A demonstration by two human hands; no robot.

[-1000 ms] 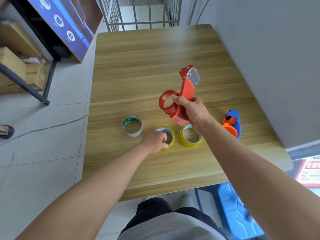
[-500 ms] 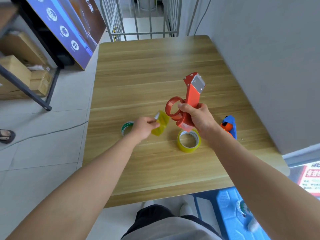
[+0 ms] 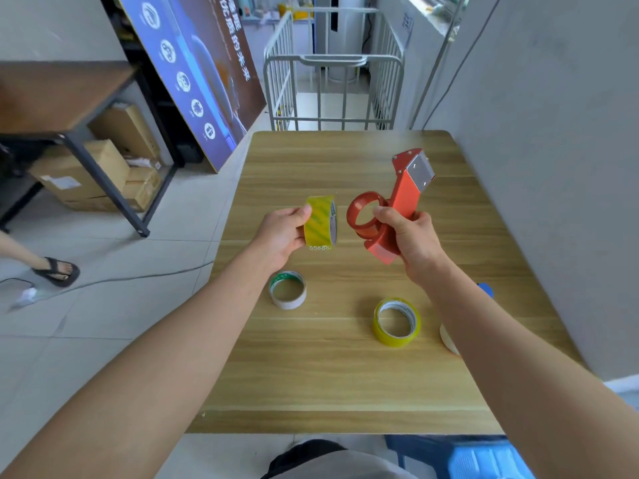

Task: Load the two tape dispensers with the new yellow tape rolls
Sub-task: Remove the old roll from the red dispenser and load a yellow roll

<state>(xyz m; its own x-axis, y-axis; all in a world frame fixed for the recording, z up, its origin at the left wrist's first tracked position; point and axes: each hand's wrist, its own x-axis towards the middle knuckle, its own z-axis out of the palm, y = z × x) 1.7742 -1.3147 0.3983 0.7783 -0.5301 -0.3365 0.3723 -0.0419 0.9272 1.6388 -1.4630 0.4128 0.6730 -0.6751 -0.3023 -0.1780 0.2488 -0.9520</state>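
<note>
Yellow roll (image 3: 320,223) lifted off seemingly wooden table (image 3: 311,375).

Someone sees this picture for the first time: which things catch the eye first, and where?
The red tape dispenser, held up in the right hand above the wooden table, stands out first. Left of it, the left hand holds a yellow tape roll on edge, not touching it. A second yellow roll lies flat on the table, nearer the person.
</note>
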